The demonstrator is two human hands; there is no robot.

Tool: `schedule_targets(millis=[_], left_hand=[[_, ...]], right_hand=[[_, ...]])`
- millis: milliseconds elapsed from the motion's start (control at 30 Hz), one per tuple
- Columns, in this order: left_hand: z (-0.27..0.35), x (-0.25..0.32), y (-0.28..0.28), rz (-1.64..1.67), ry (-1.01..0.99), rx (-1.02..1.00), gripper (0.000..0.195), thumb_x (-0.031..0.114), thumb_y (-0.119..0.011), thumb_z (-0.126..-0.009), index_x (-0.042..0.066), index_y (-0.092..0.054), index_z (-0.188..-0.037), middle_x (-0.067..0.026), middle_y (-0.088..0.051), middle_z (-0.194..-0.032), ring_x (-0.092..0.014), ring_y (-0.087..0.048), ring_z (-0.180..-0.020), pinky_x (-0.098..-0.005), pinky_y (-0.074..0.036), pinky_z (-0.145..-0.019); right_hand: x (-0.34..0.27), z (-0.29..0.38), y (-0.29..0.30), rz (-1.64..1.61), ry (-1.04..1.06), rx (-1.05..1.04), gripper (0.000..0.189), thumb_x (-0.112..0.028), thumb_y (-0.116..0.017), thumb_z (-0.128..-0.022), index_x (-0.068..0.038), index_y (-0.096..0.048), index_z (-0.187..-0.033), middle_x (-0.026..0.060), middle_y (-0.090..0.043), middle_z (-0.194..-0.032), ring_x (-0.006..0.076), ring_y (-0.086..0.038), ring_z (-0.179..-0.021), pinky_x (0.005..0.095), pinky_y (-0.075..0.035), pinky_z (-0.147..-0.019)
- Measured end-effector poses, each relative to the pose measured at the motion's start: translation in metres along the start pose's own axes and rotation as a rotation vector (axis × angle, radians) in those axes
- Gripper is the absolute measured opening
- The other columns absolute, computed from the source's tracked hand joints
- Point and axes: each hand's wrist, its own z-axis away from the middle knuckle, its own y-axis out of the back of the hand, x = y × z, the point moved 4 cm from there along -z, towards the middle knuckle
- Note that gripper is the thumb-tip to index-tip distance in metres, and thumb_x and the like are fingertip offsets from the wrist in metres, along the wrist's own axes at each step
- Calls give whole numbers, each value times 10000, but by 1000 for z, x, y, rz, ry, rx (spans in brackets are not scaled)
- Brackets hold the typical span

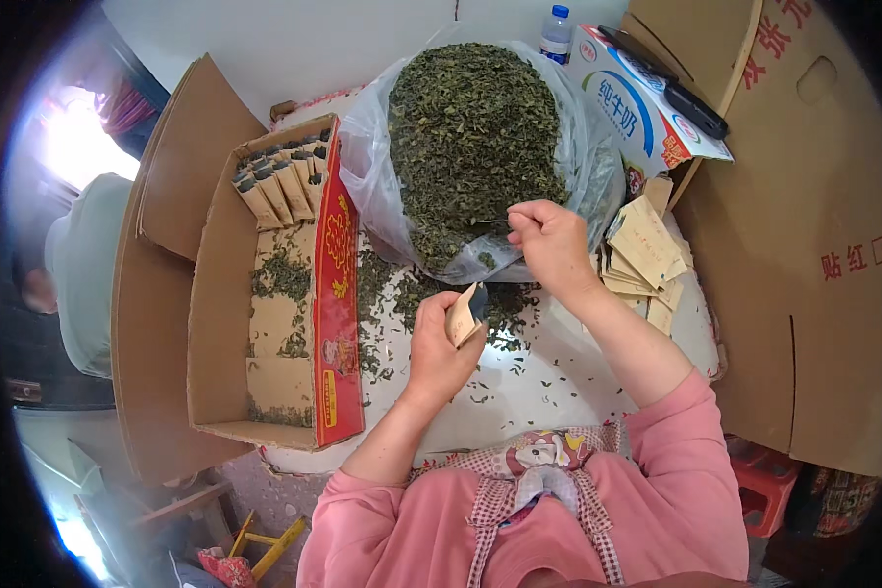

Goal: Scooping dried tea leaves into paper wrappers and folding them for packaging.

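Observation:
My left hand [445, 360] grips a small brown paper packet [463, 320], whose open, dark-lined mouth points up. Pinched between the thumb and fingers of my right hand [551, 242] is a thin metal utensil [496, 220]. Its far end lies against the dried green leaves, so its shape is hard to make out. These leaves [478, 132] form a tall heap inside a clear plastic bag [371, 147], just beyond both hands. Flat paper packets [643, 242] lie in a loose pile right of my right hand.
Filled packets [275, 187] stand in rows at the far end of an open cardboard box [279, 375] on the left. Loose leaves [511, 316] litter the white tabletop [441, 434]. A milk carton box [625, 110] carries dark objects at the back right, beside a bottle [556, 37].

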Motion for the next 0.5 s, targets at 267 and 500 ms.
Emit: schedule_targets(millis=[267,500], left_hand=[[-12,-3,0,18,56,49,460,83,-745,-749,13,-490,-1124,-138,-507,-1061,-273,-536,-972,-353,-442,-876],[-16,-4,2,-158,-32,71,517,82,-775,-750,11,-476,-1167,-116,-497,-1080,-223,-521,-982,-321,-432,-887]], right_hand=[[8,16,19,-220,-68,-52,124,-58,-586,-935,21,-657,-1000,71,-674,-883,134,-666,-743,252,-551,-672],[9,39,45,-302,-51,-105,104,-48,-586,-934,13,-648,-991,63,-667,-869,124,-658,-746,248,-548,-685]])
